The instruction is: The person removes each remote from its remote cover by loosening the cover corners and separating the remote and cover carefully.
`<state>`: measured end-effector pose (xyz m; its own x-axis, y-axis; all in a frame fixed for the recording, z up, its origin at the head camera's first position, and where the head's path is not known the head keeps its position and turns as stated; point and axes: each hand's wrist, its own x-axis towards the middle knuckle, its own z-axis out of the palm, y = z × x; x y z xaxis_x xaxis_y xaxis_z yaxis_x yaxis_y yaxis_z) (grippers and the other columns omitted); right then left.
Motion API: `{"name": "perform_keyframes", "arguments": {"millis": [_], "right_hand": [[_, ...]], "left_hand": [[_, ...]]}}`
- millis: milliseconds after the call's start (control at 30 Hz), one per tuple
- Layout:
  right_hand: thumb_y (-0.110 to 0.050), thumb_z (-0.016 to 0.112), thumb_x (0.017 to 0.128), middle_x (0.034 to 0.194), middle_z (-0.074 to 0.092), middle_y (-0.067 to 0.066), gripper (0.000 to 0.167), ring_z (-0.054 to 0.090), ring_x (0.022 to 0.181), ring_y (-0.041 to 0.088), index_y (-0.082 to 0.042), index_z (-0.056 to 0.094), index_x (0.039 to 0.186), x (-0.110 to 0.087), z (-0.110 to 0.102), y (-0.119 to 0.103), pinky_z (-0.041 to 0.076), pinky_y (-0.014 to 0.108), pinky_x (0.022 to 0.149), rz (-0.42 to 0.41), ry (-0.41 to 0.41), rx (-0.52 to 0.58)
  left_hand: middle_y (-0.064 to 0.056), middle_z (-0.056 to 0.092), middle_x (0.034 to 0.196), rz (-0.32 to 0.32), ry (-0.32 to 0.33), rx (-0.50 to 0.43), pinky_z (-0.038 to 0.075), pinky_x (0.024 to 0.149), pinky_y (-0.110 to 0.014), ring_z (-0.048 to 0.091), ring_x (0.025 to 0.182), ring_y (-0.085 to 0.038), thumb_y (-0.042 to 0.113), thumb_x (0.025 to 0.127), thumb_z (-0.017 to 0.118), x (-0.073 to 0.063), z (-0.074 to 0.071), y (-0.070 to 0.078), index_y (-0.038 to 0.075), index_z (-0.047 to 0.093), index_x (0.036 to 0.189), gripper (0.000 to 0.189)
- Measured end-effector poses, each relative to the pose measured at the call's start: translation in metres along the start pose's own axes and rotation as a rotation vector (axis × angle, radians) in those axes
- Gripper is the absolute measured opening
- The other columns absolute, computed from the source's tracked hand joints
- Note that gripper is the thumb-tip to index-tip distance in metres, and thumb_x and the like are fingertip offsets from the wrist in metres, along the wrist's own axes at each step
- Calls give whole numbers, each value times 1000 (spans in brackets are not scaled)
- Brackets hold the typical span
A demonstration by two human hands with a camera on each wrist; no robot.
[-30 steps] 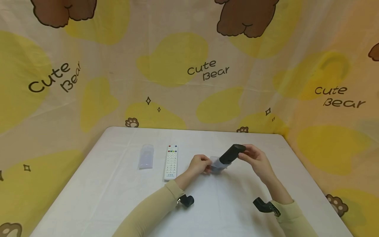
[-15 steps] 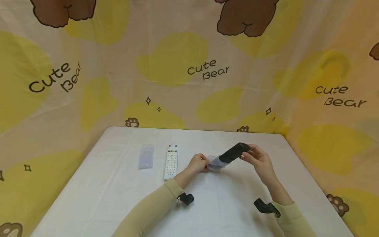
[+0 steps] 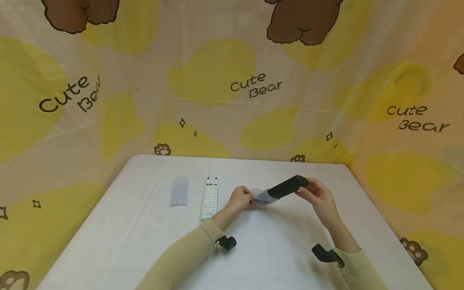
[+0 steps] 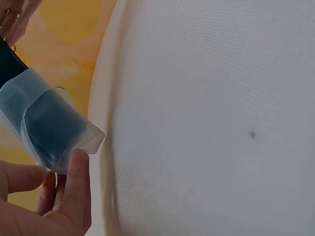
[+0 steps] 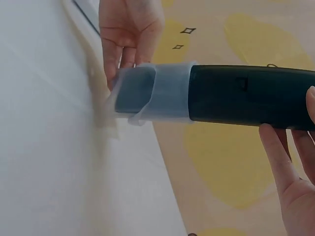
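Note:
A black remote control (image 3: 288,186) hangs slanted above the table between my hands, back side showing in the right wrist view. Its lower end sits inside a translucent plastic sleeve (image 5: 170,91), whose loose flap folds over near the tip. With thumb and fingers my left hand (image 3: 240,198) pinches the sleeve's end; the left wrist view shows a fingertip pressed on the clear film. My right hand (image 3: 322,199) holds the remote's bare upper end, thumb on one face and fingers along the edge.
Left of my hands, a white remote control (image 3: 210,197) lies lengthwise on the white table (image 3: 152,241). Beside it lies another translucent sleeve (image 3: 179,191), flat. A patterned yellow cloth (image 3: 203,72) hangs behind the table.
The black remote has swung to a flatter slant, its upper end shifting right with my right hand. More of its black body shows outside the sleeve. My left hand has edged left.

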<state>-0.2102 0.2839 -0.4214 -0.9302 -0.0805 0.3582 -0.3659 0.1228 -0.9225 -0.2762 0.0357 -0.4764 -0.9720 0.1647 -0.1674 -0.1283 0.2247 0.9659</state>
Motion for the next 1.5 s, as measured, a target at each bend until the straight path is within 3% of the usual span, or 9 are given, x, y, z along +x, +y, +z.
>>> {"name": "perform_keyframes", "arguments": {"millis": [400,567,667,833,967,1100,1233,1333,1500], "right_hand": [[1,57,92,105,63,-5,29,67,95,8,8,49,119,-2,-5,-2,55,23,80,-33,57,52],[2,56,91,105,62,-4,30,67,95,8,9,48,119,-3,-6,-3,55,24,80,-37,68,71],[2,56,92,106,62,-3,29,67,96,8,7,49,119,-3,-9,-3,55,24,81,-39,61,84],[5,53,92,110,59,-1,28,65,101,9,3,50,120,-3,-13,-2,54,26,83,-53,10,137],[7,49,93,115,55,1,30,63,107,11,2,48,123,-3,-15,-1,53,28,86,-81,-65,194],[10,47,93,116,53,2,31,62,109,11,0,48,123,-2,-18,1,52,28,88,-107,-117,203],[12,46,92,115,53,1,34,62,108,10,-3,49,122,-2,-22,3,52,28,89,-130,-167,207],[12,47,92,114,55,1,34,62,108,10,-4,49,123,-2,-23,4,52,29,90,-140,-204,216],[12,47,92,114,56,1,33,62,108,11,-1,48,123,-2,-25,8,51,29,91,-126,-224,222]], "left_hand": [[-20,60,86,23,-6,-60,58,58,-30,67,68,-25,-4,85,52,2,4,3,-7,52,87,4],[-24,59,95,-20,-2,-124,59,67,-36,67,76,-28,-3,87,51,3,6,4,-8,51,92,7],[-19,58,95,-24,-6,-123,59,69,-37,66,77,-25,-1,89,52,2,6,4,-5,51,92,6],[-9,55,84,21,36,-60,56,62,-31,57,70,-18,2,85,56,3,3,7,-2,55,90,6],[-3,52,78,45,86,-36,44,54,-24,50,66,-14,7,80,57,4,-1,9,0,58,88,10],[-3,56,81,9,54,-119,44,57,-23,50,70,-12,10,78,58,5,-5,11,-2,61,95,21],[-2,62,85,-82,-8,-201,46,66,-23,52,75,-12,20,82,66,8,-8,11,-4,66,102,31],[0,62,84,-139,-34,-208,44,68,-23,51,76,-13,25,82,71,10,-9,10,-2,68,101,33],[0,61,83,-111,-29,-165,41,62,-22,49,73,-12,16,83,70,10,-10,9,-2,67,103,27]]}}
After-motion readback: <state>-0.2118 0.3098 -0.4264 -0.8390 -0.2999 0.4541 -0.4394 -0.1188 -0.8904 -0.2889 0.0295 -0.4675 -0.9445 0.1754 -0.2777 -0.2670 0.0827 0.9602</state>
